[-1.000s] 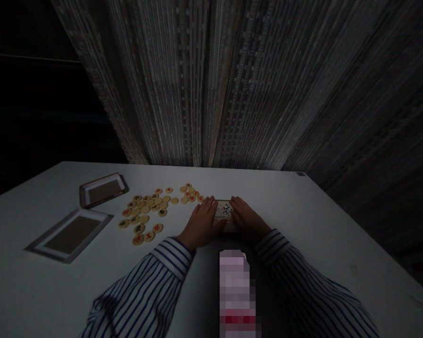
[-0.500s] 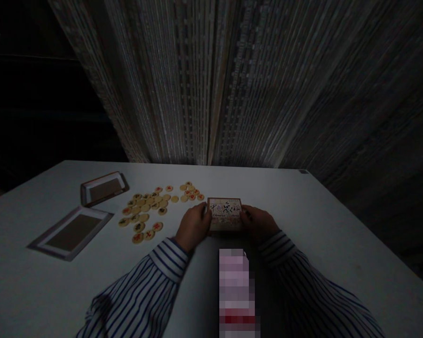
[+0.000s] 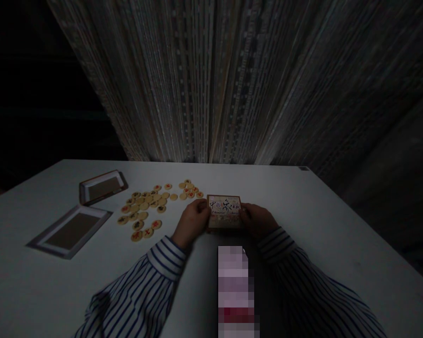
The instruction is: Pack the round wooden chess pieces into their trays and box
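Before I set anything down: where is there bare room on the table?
Bare table lies right of the right hand, out to the right edge, and behind the box to the far edge. Crowded: left of the left hand, with scattered chess pieces and two rectangular trays.

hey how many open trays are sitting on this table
2: the far tray, left of the round pieces, and the near tray, closer to the camera.

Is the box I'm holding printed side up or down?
Up: the box shows its lettering between your left hand and right hand.
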The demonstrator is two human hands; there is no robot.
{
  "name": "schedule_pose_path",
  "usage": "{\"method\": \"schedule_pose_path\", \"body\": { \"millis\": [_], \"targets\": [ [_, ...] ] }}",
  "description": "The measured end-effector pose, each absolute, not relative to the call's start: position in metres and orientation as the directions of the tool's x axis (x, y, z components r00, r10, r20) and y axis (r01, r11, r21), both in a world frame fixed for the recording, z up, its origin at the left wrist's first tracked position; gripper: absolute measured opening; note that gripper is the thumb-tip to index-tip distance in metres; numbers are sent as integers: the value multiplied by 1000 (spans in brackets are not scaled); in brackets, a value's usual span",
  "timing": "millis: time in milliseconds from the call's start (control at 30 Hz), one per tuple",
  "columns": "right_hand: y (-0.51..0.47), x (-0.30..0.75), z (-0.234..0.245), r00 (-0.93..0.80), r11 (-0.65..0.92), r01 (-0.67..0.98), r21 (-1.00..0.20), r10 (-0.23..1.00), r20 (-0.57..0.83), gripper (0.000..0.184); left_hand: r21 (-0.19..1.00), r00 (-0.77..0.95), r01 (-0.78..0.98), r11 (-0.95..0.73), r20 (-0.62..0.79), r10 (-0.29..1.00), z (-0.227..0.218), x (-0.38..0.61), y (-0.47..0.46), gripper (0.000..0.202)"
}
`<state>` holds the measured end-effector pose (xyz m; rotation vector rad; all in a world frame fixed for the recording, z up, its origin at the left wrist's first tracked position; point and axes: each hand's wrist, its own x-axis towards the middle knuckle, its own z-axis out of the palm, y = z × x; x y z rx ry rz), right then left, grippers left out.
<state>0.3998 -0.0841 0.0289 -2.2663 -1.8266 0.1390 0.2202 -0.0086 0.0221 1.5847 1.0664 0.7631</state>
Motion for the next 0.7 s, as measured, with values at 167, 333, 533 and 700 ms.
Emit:
{"method": "schedule_pose_path", "body": {
  "millis": [167, 333, 533, 700],
  "targets": [
    [-84, 400, 29, 220, -201, 953, -226, 974, 60, 35, 964, 355, 249, 96, -183, 917, 32, 221, -7, 44],
    [-85, 399, 30, 222, -205, 953, -225, 974, 52, 34, 968, 327, 199, 154, -214, 920, 37, 224, -8, 43],
    [-85, 399, 31, 235, -218, 950, -225, 971, 50, 35, 973, 300, 123, 194, -223, 927, 34, 226, -6, 40],
    [-85, 399, 31, 239, -221, 946, -237, 970, 47, 35, 981, 310, 64, 181, -192, 931, 24, 228, -3, 33]
  ]
}}
